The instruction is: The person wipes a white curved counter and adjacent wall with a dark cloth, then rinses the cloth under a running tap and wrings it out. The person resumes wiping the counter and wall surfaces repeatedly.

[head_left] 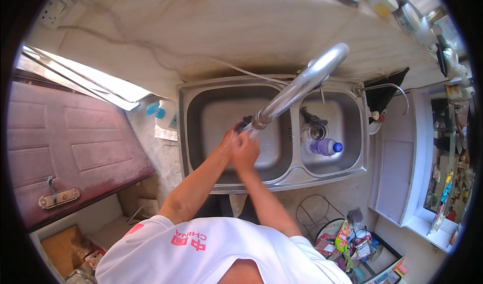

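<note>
Over the larger basin of a stainless steel double sink (331, 174), water runs from a curved metal faucet (298, 88) onto both hands. My left hand (227, 139) and my right hand (245, 150) are pressed close together just below the spout. A small dark object (245, 122), perhaps a cloth, shows at the fingertips of my left hand; its exact kind is unclear. Blur and the stream partly hide the fingers, so the grip of my right hand cannot be told.
In the smaller basin lie a purple bottle with a blue cap (324, 147) and a dark scrubber-like clump (313, 118) by the drain. A white pump bottle (166, 116) stands left of the sink. A thin curved tap (394, 88) rises at its right corner.
</note>
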Demonstrator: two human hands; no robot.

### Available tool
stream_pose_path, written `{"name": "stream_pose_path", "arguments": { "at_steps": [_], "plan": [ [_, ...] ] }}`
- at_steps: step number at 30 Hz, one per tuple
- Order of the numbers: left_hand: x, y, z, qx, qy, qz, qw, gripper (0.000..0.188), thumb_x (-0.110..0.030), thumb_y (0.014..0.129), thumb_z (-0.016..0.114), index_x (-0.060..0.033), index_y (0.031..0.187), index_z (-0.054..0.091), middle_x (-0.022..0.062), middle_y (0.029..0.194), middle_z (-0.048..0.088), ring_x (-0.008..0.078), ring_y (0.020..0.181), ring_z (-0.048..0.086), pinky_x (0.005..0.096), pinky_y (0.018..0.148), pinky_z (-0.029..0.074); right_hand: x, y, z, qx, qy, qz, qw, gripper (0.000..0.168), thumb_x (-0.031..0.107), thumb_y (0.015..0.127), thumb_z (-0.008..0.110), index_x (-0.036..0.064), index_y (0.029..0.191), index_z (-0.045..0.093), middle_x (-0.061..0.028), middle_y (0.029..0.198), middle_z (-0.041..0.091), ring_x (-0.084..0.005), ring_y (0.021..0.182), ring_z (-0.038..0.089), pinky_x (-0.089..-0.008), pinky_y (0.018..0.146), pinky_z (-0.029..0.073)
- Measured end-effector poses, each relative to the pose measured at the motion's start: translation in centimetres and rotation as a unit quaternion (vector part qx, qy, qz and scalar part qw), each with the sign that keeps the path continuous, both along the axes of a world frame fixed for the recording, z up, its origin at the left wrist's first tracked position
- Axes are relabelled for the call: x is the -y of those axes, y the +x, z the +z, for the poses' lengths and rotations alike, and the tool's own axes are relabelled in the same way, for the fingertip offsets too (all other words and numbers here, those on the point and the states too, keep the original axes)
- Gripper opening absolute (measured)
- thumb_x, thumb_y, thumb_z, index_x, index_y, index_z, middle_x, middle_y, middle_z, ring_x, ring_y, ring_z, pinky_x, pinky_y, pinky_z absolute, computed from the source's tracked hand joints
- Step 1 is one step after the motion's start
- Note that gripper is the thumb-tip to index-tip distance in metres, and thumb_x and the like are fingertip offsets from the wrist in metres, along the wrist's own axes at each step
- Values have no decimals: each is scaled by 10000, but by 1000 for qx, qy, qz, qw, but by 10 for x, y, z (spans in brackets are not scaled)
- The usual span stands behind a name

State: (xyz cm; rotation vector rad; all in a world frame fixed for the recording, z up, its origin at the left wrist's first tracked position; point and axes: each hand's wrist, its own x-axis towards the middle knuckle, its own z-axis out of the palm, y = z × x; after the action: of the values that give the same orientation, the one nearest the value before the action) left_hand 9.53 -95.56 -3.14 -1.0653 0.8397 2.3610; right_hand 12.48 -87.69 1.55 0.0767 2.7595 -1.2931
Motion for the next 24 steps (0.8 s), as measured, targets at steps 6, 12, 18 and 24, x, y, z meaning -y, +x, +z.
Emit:
{"name": "stream_pose_path", "arguments": {
  "at_steps": [6,12,18,24],
  "plan": [
    [-12,-1,17,10,52,29,998,270,-305,927,477,-109,1064,600,78,1010,647,225,867,625,393,816,511,-32,-65,-81,57,-233,-39,970,249,147,768,600,51,997,578,-167,938,623,-365,883,587,-432,768,455],
    [36,20,-39,-118,238,1,964,261,-307,875,552,-66,951,617,107,901,643,222,823,635,363,674,543,19,15,19,-127,-106,-50,985,322,226,779,617,29,1032,587,-181,901,626,-381,842,586,-436,777,459],
    [-21,9,17,-17,-14,43,999,243,-257,913,489,-66,1020,593,89,948,632,216,812,637,371,725,538,-37,-65,-86,164,-267,-92,945,295,245,750,667,1,898,593,-175,814,635,-344,721,595,-443,707,459],
    [28,14,-14,-89,-27,-54,994,249,-288,924,466,-81,942,605,79,892,639,192,777,637,349,660,529,13,18,18,-136,-119,-19,983,202,198,747,671,46,762,538,-142,829,591,-334,880,569,-429,763,421]
  ]
}}
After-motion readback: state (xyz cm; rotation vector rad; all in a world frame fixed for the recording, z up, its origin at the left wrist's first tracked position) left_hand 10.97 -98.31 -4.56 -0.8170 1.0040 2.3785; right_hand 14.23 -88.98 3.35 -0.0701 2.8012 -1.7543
